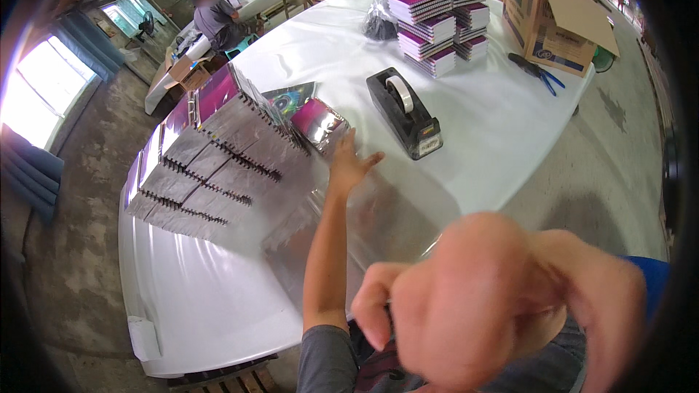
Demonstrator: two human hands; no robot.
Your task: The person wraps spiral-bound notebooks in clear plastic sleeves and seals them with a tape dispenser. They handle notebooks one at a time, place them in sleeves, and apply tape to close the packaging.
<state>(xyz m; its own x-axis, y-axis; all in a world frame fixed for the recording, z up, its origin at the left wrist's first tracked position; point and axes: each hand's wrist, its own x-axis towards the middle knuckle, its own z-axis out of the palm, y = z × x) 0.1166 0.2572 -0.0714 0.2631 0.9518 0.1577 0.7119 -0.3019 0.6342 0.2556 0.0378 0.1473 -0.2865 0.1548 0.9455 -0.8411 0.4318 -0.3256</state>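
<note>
My left hand [351, 166] reaches out over the white table with its fingers spread. Its fingertips touch or nearly touch a small purple shiny pack [319, 125]. Close to the camera, my right hand [480, 298] looms large and blurred, its fingers curled in; whatever they may hold is hidden. Beneath my left forearm lies clear plastic film or bags [393, 211]. Left of that hand stand tall stacks of spiral-bound notebooks [226, 153], with purple covers and black coils. A black tape dispenser [404, 113] with a pale roll sits to its right.
More spiral notebooks [429, 29] are piled at the far side, beside a clear plastic bundle [380, 18]. Blue-handled pliers [537, 74] lie near an open cardboard box [550, 25]. The white table [211, 306] curves around me. Another person [216, 18] sits at a farther table.
</note>
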